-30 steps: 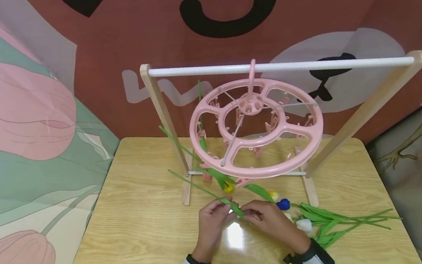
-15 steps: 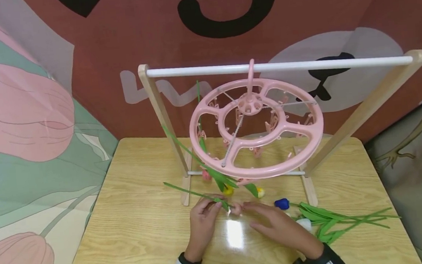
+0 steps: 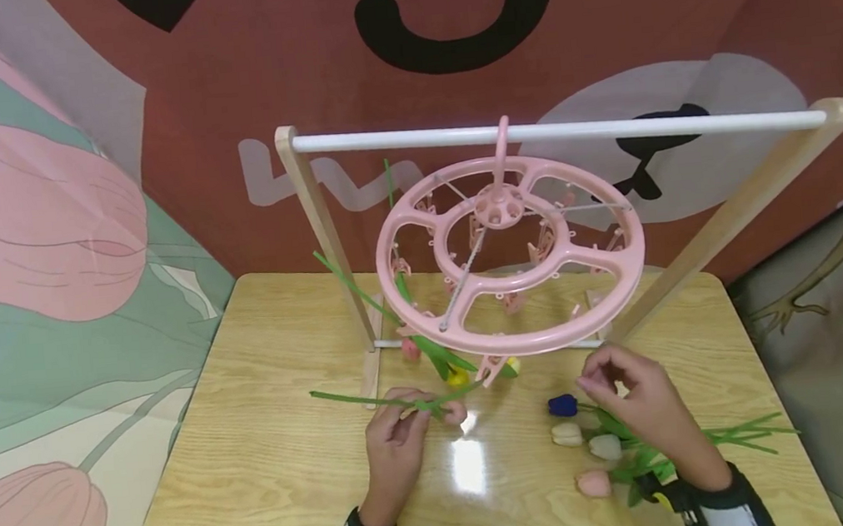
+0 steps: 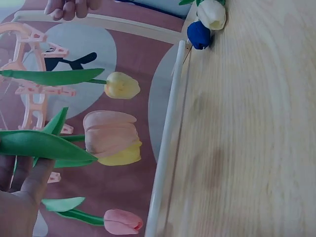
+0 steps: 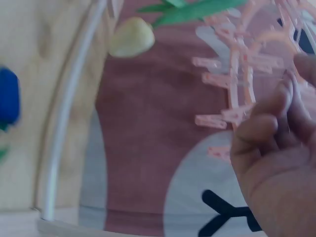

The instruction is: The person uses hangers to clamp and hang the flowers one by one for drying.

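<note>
Our left grip held a pink tulip above the table, inside its left edge.
We judged it light, soft, best held by its stem; our right grip hung loose, empty.

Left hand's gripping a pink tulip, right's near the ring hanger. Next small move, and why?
Probably pinch open an empty clip on the ring hanger with the right hand: it seems to hold nothing, and clips are close by. The left hand grips the pink tulip, whose stem end sticks out unclipped.
</note>
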Demonstrator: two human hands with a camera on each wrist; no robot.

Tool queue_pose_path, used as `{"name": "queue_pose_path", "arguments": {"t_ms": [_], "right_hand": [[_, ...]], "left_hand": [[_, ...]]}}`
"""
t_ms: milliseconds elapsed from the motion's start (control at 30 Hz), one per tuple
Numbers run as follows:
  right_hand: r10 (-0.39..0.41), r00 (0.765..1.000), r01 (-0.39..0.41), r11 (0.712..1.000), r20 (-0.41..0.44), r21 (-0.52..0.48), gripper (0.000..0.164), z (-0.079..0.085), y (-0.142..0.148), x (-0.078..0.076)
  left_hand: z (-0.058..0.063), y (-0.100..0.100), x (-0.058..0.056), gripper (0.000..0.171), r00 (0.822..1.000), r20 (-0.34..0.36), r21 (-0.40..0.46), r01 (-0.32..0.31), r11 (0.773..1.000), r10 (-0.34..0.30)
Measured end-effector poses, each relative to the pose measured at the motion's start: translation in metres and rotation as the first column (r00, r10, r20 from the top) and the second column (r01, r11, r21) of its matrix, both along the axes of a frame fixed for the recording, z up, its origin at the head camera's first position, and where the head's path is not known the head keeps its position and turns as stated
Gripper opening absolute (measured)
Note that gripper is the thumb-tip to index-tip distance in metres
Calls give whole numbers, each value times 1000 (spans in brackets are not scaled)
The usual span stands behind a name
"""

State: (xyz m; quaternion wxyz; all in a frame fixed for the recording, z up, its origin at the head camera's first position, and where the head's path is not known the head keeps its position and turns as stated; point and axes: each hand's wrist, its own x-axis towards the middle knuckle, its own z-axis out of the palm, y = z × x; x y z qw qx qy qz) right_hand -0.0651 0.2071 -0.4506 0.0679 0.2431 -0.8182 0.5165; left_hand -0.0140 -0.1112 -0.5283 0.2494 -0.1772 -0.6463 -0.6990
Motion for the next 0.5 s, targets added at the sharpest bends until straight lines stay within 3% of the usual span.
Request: {"name": "queue_pose_path", "arguments": {"t_ms": [100, 200, 333, 433, 500], "right_hand": [[-36, 999, 37, 993, 7, -108, 31, 9, 6, -9], [-11, 999, 19, 980, 42, -197, 48, 17, 8, -17], [55, 997, -45, 983, 50, -178, 69, 28, 7, -27], [118, 993, -112, 980, 31, -167, 69, 32, 6, -34], [167, 986, -161, 964, 11, -210, 63, 32, 4, -37]], "left_hand": [[1, -2, 0, 30, 998, -61, -10, 5, 1000, -5], [2, -3, -1, 30, 990, -142, -40, -8, 999, 3], [5, -1, -3, 28, 974, -226, -101, -27, 995, 3], [10, 3, -3, 27, 962, -274, -177, -46, 983, -4], [13, 6, -4, 25, 953, -303, -221, -64, 973, -6]]}}
